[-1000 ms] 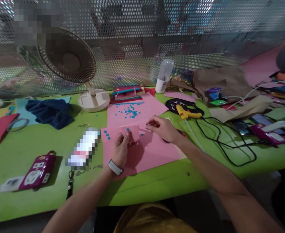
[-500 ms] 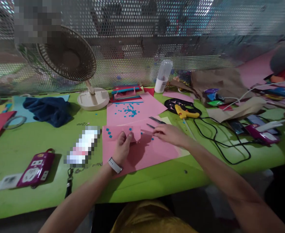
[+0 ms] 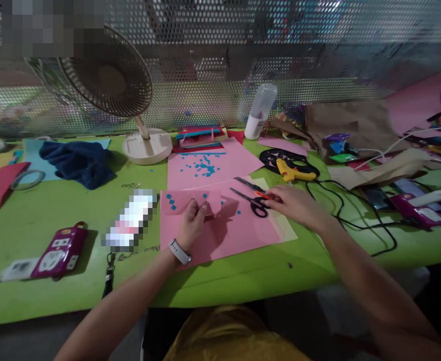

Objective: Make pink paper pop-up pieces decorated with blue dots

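My left hand [image 3: 192, 220], a pale watch on its wrist, is closed on a folded piece of pink paper [image 3: 183, 204] that bears several small blue squares [image 3: 171, 201]. A larger pink sheet [image 3: 205, 245] lies beneath it. Over the right side of that sheet, my right hand [image 3: 293, 203] pinches a small orange-red thing [image 3: 261, 194] whose kind I cannot make out. Beside those fingertips lie black-handled scissors [image 3: 259, 207], blades pointing to the upper left. A dark, narrow tool [image 3: 246, 183] lies just behind the scissors.
Blue paper bits [image 3: 207, 168] are scattered on another pink sheet [image 3: 179, 175]. A yellow glue gun [image 3: 295, 173] with a black cord lies right of it. A fan [image 3: 149, 145], a white bottle [image 3: 256, 125], a phone [image 3: 132, 218] and a purple power strip [image 3: 60, 250] stand or lie around.
My right hand has moved right, uncovering the scissors' handles, and the orange-red thing now shows at its fingertips. My left hand still holds the folded pink paper. The view has shifted slightly.
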Action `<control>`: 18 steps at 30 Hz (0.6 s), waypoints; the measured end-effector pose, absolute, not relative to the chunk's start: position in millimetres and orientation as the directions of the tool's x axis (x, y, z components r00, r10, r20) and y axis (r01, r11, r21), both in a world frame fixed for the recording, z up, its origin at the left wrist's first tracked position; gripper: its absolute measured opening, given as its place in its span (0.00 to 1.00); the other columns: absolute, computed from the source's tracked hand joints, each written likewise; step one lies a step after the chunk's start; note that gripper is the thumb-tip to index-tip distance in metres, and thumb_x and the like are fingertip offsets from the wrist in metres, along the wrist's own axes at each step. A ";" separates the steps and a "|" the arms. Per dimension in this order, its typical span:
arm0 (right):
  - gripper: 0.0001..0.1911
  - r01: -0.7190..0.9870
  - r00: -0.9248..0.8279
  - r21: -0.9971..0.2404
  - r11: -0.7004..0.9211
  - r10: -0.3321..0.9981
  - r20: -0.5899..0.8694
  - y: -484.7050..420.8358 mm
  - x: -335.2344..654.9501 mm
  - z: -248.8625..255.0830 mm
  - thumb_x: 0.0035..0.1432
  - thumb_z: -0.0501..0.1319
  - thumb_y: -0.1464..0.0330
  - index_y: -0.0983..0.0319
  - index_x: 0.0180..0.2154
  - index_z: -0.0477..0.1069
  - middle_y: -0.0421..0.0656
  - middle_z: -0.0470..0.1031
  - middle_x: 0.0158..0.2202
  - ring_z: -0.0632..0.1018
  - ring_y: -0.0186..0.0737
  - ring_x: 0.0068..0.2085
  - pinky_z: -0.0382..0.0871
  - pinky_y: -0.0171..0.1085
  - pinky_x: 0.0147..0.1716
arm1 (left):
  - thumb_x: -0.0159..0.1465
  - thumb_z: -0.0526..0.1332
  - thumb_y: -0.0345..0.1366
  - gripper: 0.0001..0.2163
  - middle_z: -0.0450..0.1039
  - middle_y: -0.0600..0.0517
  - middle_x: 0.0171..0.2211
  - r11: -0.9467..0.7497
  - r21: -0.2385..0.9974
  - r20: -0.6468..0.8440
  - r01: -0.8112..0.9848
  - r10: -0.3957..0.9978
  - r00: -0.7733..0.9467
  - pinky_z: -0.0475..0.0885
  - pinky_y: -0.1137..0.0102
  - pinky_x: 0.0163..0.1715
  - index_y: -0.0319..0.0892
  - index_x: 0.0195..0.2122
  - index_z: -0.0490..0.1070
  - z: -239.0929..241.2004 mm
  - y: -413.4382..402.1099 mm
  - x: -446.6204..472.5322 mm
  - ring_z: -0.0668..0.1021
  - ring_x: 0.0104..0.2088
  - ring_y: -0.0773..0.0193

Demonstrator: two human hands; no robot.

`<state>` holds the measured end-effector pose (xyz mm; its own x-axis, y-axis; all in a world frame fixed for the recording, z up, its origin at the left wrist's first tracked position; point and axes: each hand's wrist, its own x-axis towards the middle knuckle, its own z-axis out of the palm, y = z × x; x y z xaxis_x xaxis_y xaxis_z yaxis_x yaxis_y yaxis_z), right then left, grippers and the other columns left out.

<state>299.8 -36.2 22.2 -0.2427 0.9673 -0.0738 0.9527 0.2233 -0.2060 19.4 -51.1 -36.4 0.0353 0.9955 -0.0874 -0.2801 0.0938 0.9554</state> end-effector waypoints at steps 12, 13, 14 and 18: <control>0.10 0.958 -0.257 -0.166 0.234 0.958 -0.131 -37.7 279.8 11.0 0.62 0.60 0.63 0.60 0.43 0.71 0.47 0.77 0.44 0.78 0.48 0.43 0.63 0.38 0.30 | 0.49 0.74 0.47 0.20 0.69 0.57 0.26 0.176 0.911 -0.166 -0.374 0.984 0.059 0.78 0.65 0.38 0.41 0.28 0.66 -32.3 -50.6 18.4 0.75 0.29 0.68; 0.11 0.958 -0.258 -0.157 0.238 0.959 -0.120 -37.6 279.1 11.4 0.62 0.59 0.62 0.60 0.43 0.72 0.47 0.77 0.44 0.78 0.48 0.43 0.63 0.38 0.30 | 0.49 0.74 0.47 0.19 0.70 0.56 0.28 0.176 0.907 -0.161 -0.383 0.984 0.070 0.78 0.65 0.38 0.41 0.29 0.68 -32.9 -50.0 17.8 0.76 0.30 0.67; 0.11 0.958 -0.262 -0.150 0.246 0.960 -0.102 -37.8 278.0 12.0 0.63 0.59 0.61 0.60 0.43 0.72 0.48 0.77 0.44 0.78 0.48 0.43 0.64 0.38 0.30 | 0.49 0.74 0.47 0.19 0.72 0.55 0.29 0.174 0.903 -0.155 -0.394 0.985 0.079 0.78 0.65 0.39 0.40 0.31 0.70 -33.7 -49.3 17.2 0.77 0.31 0.67; 0.11 0.947 -0.289 -0.153 0.282 0.957 -0.022 -40.4 271.5 15.0 0.64 0.58 0.60 0.60 0.42 0.73 0.47 0.77 0.41 0.78 0.47 0.42 0.65 0.38 0.32 | 0.48 0.75 0.44 0.18 0.73 0.55 0.29 0.174 0.879 -0.150 -0.444 0.985 0.091 0.76 0.64 0.44 0.40 0.31 0.71 -37.9 -46.8 16.5 0.78 0.33 0.67</control>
<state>271.5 -40.4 15.0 -0.2889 0.9571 -0.0221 0.9471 0.2824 -0.1526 16.5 -46.8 -37.9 0.0909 0.9846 -0.1496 -0.4441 0.1745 0.8788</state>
